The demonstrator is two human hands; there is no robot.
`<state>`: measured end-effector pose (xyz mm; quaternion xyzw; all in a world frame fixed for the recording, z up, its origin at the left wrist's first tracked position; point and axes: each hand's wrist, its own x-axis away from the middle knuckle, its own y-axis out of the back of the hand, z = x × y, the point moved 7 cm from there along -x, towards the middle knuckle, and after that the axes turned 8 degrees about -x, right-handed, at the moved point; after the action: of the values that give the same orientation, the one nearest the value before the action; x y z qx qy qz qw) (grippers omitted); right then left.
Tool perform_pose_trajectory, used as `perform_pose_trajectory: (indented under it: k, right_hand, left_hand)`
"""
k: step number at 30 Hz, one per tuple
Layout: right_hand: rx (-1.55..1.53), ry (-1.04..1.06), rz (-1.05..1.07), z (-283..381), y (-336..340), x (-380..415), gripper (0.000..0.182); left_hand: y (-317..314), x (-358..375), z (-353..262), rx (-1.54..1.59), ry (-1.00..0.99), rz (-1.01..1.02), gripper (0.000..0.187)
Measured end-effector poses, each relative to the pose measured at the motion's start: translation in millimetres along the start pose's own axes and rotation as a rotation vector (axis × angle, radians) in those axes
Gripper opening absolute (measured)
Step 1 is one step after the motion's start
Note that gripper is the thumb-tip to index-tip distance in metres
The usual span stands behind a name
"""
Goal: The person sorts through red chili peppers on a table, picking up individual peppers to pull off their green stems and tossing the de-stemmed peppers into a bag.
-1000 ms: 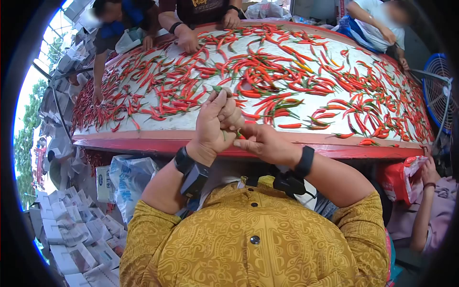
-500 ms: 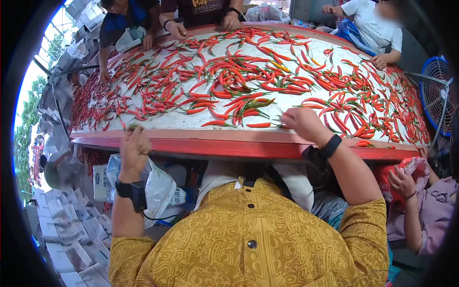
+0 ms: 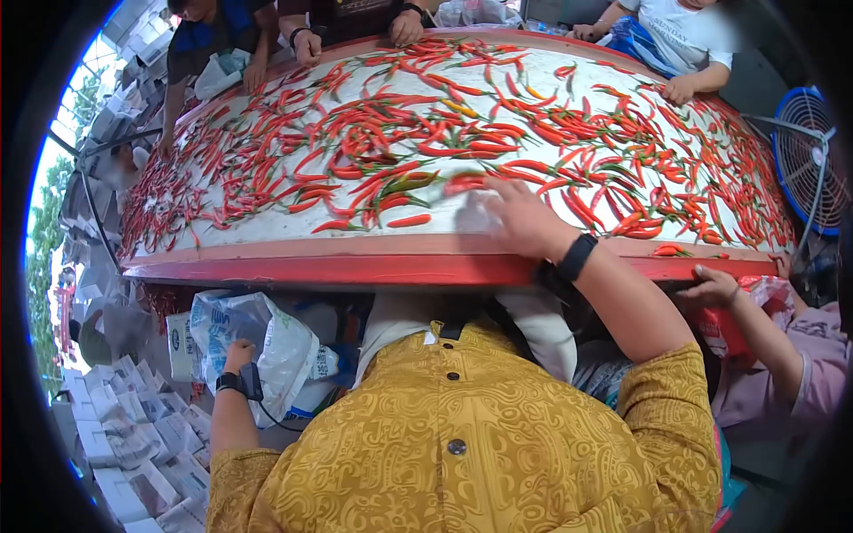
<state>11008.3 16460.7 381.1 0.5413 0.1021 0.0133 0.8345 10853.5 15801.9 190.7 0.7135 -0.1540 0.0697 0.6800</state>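
Red chili peppers (image 3: 369, 138) with green stems lie spread over a white-topped table. My right hand (image 3: 520, 218) is above the table's near side, smeared by motion, its fingers drawn in at a blurred red chili pepper (image 3: 464, 184). A single chili pepper (image 3: 409, 220) lies to the left of that hand, near the table edge. Down at the left, my left hand (image 3: 238, 355) is at a white plastic bag (image 3: 267, 333) below the table. Its fingers are mostly hidden, and I see no pepper in it.
The table has a raised pink-red rim (image 3: 355, 269). Across it are other people's hands (image 3: 407, 28), with one more hand (image 3: 682, 89) at the far right. Nearby at right, a person's hand (image 3: 711, 289) is beside a red bag (image 3: 724, 329). A blue fan (image 3: 809, 160) stands beyond.
My left hand has dropped from the table edge to the white bag; the pepper it held no longer shows. My right hand has moved left over the peppers. The view has shifted slightly.
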Motion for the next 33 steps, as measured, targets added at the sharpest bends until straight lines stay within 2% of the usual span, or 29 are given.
perform_pose_trajectory:
  k: [1, 3, 5, 6, 7, 9, 10, 11, 12, 13, 14, 15, 16, 17, 18, 19, 20, 22, 23, 25, 27, 28, 29, 31, 32, 33]
  right_hand:
    - [-0.038, 0.059, -0.168, -5, 15, 0, 0.037]
    - [-0.211, 0.019, -0.109, -20, 35, 12, 0.031]
    - [-0.17, -0.184, 0.116, -49, 38, 31, 0.025]
    - [-0.119, -0.171, 0.137, -55, 48, 44, 0.023]
    - [-0.124, -0.306, 0.292, -73, 45, 57, 0.023]
    - [-0.207, -0.378, 0.361, -106, 42, 79, 0.024]
    - [-0.138, -0.305, 0.256, -114, 51, 82, 0.027]
    - [-0.068, -0.23, 0.152, -120, 59, 85, 0.031]
    - [0.128, -0.115, 0.066, -114, 73, 90, 0.036]
    - [0.188, -0.083, -0.157, -116, 86, 94, 0.035]
    - [0.155, -0.057, -0.211, -114, 96, 96, 0.033]
    - [0.122, -0.029, -0.264, -108, 109, 100, 0.031]
    - [0.018, -0.164, -0.214, -115, 113, 104, 0.025]
    - [0.018, -0.164, -0.215, -111, 121, 109, 0.025]
    - [0.015, -0.293, -0.018, -116, 116, 115, 0.024]
    - [0.013, -0.421, 0.178, -124, 107, 125, 0.025]
    - [0.038, -0.38, 0.188, -130, 102, 135, 0.025]
    - [0.028, -0.406, 0.22, -147, 98, 151, 0.024]
    - [0.015, -0.429, 0.257, -155, 98, 159, 0.024]
    - [-0.005, -0.506, 0.277, -181, 96, 175, 0.02]
    - [0.128, -0.232, -0.092, -183, 123, 183, 0.017]
    - [0.001, -0.307, -0.091, -194, 127, 188, 0.017]
    - [0.005, -0.309, -0.091, -201, 128, 193, 0.017]
    - [0.123, -0.254, -0.31, -201, 159, 203, 0.021]
    - [0.216, -0.29, -0.325, -206, 163, 208, 0.028]
    - [0.22, -0.291, -0.326, -216, 163, 210, 0.028]
  left_hand:
    - [2, 4, -15, 0.076, 0.007, 0.052, 0.028]
    - [13, 17, -42, 0.149, 0.008, 0.104, 0.029]
    - [12, 30, -64, 0.084, -0.059, 0.227, 0.033]
    - [-7, 20, -44, 0.111, -0.068, 0.301, 0.034]
    - [-19, 7, -28, 0.109, -0.073, 0.301, 0.034]
    - [-13, -14, -7, -0.294, -0.078, 0.005, 0.035]
    - [13, -12, -16, -0.144, -0.053, -0.154, 0.035]
    - [37, -9, -21, -0.047, 0.082, -0.339, 0.033]
    - [73, 6, -48, 0.051, 0.217, -0.523, 0.03]
    - [104, 15, -80, 0.14, 0.125, -0.728, 0.026]
    - [130, 24, -110, 0.23, 0.028, -0.933, 0.022]
    - [145, 25, -143, 0.27, -0.03, -0.981, 0.02]
    - [160, 28, -179, 0.311, -0.09, -1.028, 0.018]
    - [169, 34, -230, 0.406, -0.16, -0.873, 0.019]
    - [174, 43, -282, 0.498, -0.229, -0.714, 0.02]
    - [167, 43, -327, 0.445, -0.358, -0.523, 0.02]
    - [157, 46, -368, 0.388, -0.484, -0.329, 0.021]
    - [138, 61, -437, 0.276, -0.561, -0.129, 0.022]
    - [135, 59, -453, 0.279, -0.569, -0.129, 0.022]
    - [129, 52, -482, 0.183, -0.591, -0.289, 0.024]
    - [118, 37, -500, 0.201, -0.532, -0.217, 0.025]
    - [119, 33, -509, 0.204, -0.603, -0.347, 0.028]
    - [118, 29, -517, 0.207, -0.673, -0.48, 0.031]
    - [130, 34, -539, 0.213, -0.69, -0.551, 0.037]
    - [130, 38, -549, 0.207, -0.678, -0.652, 0.038]
    - [136, 52, -566, 0.202, -0.664, -0.753, 0.039]
